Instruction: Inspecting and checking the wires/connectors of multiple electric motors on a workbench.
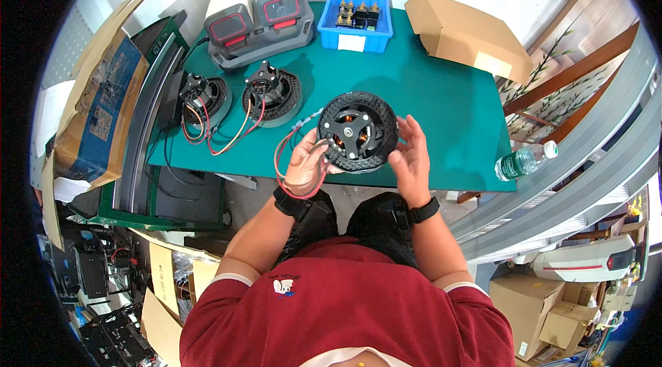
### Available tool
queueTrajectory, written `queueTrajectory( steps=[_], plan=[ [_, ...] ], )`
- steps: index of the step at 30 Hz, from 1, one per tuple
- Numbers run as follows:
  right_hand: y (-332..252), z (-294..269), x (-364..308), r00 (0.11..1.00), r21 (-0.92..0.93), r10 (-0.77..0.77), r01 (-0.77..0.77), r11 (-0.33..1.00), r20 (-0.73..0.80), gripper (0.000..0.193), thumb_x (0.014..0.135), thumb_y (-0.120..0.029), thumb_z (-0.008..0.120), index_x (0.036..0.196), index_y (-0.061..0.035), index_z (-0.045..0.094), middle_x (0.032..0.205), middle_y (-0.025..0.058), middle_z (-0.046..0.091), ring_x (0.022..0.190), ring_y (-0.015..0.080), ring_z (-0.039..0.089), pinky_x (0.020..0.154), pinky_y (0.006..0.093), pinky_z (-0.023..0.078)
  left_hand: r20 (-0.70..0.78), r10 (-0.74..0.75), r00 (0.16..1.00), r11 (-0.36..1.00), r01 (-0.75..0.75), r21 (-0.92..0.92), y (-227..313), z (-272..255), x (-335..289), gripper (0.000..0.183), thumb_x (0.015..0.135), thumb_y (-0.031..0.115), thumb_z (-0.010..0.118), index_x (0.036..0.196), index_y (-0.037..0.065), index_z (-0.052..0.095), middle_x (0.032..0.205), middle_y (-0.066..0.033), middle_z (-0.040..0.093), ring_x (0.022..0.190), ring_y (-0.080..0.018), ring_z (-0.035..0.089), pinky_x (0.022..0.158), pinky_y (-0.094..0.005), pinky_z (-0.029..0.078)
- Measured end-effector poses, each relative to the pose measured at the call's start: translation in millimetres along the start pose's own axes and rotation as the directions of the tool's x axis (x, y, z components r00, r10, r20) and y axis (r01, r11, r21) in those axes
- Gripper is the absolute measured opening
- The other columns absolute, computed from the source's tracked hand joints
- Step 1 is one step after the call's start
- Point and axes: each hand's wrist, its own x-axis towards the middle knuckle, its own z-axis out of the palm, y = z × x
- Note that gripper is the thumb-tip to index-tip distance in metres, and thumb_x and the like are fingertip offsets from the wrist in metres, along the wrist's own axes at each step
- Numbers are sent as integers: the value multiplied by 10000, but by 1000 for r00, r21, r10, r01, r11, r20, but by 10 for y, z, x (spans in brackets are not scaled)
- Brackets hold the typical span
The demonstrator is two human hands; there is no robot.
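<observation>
A round black motor (356, 134) with copper windings showing through its spoked face is held over the near edge of the green table. My left hand (307, 165) is closed on its lower left rim, fingers and thumb gripping there. Red and dark wires (281, 153) loop from the motor past that hand, with a pale connector above. Beside the right rim, my right hand (412, 160) has its fingers apart; its thumb is close to the motor, and I cannot tell whether it touches. Two similar motors (276, 94) (207, 101) with loose wires rest on the table at left.
On the green table (441, 112) stand a grey dual charger-like unit (265, 36), a blue bin (356, 41) of small parts and a cardboard box (458, 32). A clear bottle (525, 161) lies at the right edge, beside grey metal rails (586, 153). An open carton (103, 105) is at left.
</observation>
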Motion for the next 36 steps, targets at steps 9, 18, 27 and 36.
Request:
queueTrajectory(
  steps=[9,18,27,36],
  plan=[
    [103,-7,-5,965,-143,263,-264,954,-26,450,931,-346,362,1150,14,520,678,15,516,583,80,464,534,223,382,-116,-54,992,996,62,60,24,20,70,324,889,109,459,1202,44,405,1097,-96,556,858,-191,617,590,-346,579],
    [168,-24,-12,975,-236,216,-223,946,-55,374,919,-298,409,1050,25,545,654,16,509,554,87,468,519,248,395,-141,-67,988,992,81,92,-31,-49,44,154,894,184,496,987,62,479,758,5,510,623,-119,584,576,-347,569],
    [173,-27,-34,962,-201,259,-272,941,-87,344,908,-297,446,992,18,555,650,8,510,555,72,461,511,229,387,-167,-107,980,984,129,127,-44,-80,35,167,911,188,471,1021,68,435,771,14,492,602,-118,590,588,-352,573],
    [133,-29,-25,962,-138,262,-270,953,-73,310,897,-301,476,908,1,546,666,-8,511,565,60,453,514,212,383,-184,-139,973,975,167,146,-2,-3,38,258,908,208,482,1103,58,402,803,17,485,612,-91,586,597,-335,574]
  ],
)
